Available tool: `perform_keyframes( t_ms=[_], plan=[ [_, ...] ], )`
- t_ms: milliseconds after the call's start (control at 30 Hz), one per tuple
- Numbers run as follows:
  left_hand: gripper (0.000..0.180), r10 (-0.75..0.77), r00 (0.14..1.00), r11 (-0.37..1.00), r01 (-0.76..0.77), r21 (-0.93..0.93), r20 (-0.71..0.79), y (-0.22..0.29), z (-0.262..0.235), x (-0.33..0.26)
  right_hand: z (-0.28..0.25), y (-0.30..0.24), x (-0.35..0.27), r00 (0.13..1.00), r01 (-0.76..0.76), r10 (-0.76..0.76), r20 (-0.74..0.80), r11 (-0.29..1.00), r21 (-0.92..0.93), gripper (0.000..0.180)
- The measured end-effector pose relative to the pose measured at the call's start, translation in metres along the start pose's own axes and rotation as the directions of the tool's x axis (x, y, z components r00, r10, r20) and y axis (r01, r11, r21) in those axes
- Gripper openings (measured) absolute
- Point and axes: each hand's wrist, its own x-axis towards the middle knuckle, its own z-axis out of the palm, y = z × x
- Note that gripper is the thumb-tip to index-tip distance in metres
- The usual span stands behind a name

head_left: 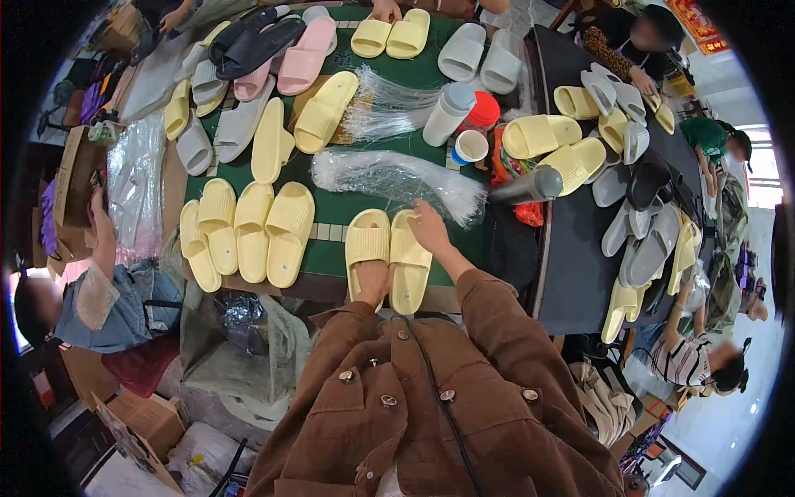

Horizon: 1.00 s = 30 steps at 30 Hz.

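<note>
Two pale yellow slippers stand side by side at the near table edge before me. My left hand (373, 282) reaches into the left slipper (367, 236) from the heel end; the ribbed strap hides most of its fingers. Around the outer side of the right slipper's (409, 263) strap, near the toe, my right hand (427, 227) is closed, with its thumb and fingers on the edge. Just beyond lies a clear-wrapped bundle of thin white strands (389, 178). To the left, several yellow slippers (252, 232) are lined up along the same edge.
Behind stand a grey-white bottle (449, 114), a paper cup (470, 147) and a red-lidded container (484, 109). A grey tumbler (530, 186) lies on its side. Mixed slippers pile on the dark table (571, 273) at right. Other people work around both tables.
</note>
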Motion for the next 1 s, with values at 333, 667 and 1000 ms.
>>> perform_keyframes(
  t_ms=[333, 667, 1000],
  plan=[
    [0.041, -0.028, 0.993, 1.0, 0.028, -0.005, 0.117, -0.001, -0.013, -0.002, 0.02, -0.038, 0.012, 0.969, -0.181, 0.074, 0.235, 0.859, 0.478, 0.023],
    [0.039, 0.04, 0.996, 0.998, -0.036, -0.06, 0.083, 0.007, -0.044, -0.013, 0.004, -0.043, -0.005, 0.973, -0.186, 0.064, 0.22, 0.783, 0.594, 0.016],
    [0.02, 0.008, 0.967, 0.931, -0.099, -0.35, -0.254, 0.03, -0.111, 0.019, -0.007, -0.064, -0.03, 0.988, -0.092, -0.014, 0.152, 0.739, 0.668, 0.017]
  ],
)
